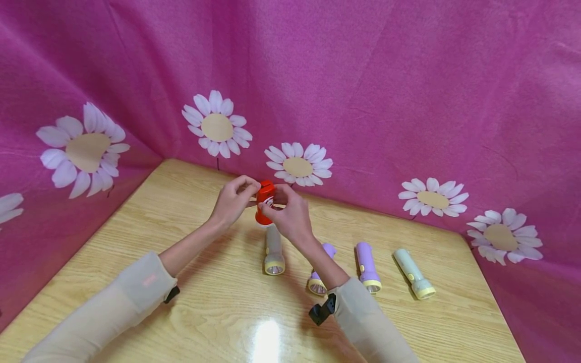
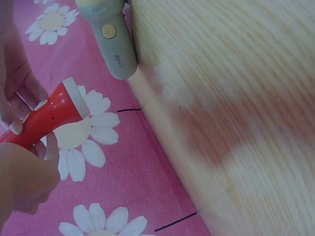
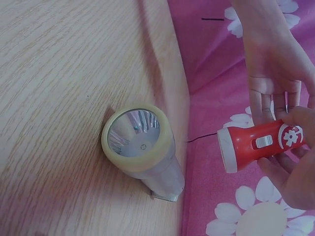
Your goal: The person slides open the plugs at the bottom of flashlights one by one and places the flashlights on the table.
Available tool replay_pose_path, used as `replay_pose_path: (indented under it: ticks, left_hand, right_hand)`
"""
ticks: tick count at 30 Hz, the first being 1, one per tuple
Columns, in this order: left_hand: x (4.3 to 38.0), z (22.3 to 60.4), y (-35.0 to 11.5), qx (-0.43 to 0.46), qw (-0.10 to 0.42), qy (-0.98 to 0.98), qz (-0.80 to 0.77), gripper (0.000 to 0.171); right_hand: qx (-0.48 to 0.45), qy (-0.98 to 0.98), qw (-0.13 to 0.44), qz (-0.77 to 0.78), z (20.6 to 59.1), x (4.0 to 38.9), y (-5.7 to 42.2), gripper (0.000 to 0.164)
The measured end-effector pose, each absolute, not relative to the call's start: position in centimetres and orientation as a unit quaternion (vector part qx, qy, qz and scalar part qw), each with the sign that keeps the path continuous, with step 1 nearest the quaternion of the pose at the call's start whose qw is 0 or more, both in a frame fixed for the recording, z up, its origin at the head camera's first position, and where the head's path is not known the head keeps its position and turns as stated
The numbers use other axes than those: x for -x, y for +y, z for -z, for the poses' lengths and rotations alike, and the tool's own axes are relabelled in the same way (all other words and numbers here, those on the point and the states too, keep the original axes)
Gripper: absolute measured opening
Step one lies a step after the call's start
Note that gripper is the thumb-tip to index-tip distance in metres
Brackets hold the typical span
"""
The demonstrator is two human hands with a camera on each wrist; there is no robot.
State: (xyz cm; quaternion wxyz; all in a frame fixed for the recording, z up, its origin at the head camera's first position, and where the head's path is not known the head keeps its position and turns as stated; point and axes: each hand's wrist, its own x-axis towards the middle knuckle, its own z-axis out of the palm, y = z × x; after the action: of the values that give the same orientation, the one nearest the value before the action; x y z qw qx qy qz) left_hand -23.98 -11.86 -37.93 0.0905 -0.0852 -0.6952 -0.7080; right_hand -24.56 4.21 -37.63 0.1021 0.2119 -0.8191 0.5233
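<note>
A red flashlight (image 1: 265, 209) with a white rim is held upright over the far part of the table, its lens end downward. My right hand (image 1: 292, 214) grips its body between thumb and fingers. At the tail end, my left hand (image 1: 233, 201) pinches with thumb and forefinger, the other fingers behind the body. In the right wrist view a white slide switch (image 3: 264, 141) and a white flower print (image 3: 291, 136) show on the red flashlight. Just below it in the head view lies a grey flashlight (image 1: 273, 244) with a yellowish rim, lens toward me.
Two purple flashlights, one (image 1: 316, 285) partly behind my right forearm and one (image 1: 366, 259) beside it, lie to the right. A pale green flashlight (image 1: 413, 272) lies farther right. A pink flowered cloth (image 1: 363, 101) rises along the back and sides of the wooden table (image 1: 218, 302).
</note>
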Motion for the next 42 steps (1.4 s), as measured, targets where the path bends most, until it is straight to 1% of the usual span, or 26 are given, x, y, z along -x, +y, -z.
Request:
replay_pose_path:
  ticks: [16,29,42]
  left_hand:
    - [23.91,38.06,-11.64,0.095,0.107,-0.686,0.713,0.016]
    - [23.81,38.41,-11.53,0.096,0.115,-0.686,0.712,0.016]
    - [23.57,38.4,-11.53,0.091,0.122,-0.686,0.711,0.015]
  right_hand:
    - [-0.234,-0.826,0.118,-0.499,37.49,24.19,4.34,0.033]
    - [-0.25,-0.821,0.13,-0.496,37.65,24.2,4.4,0.031]
    - [-0.248,-0.826,0.129,-0.489,37.54,24.13,4.36,0.032]
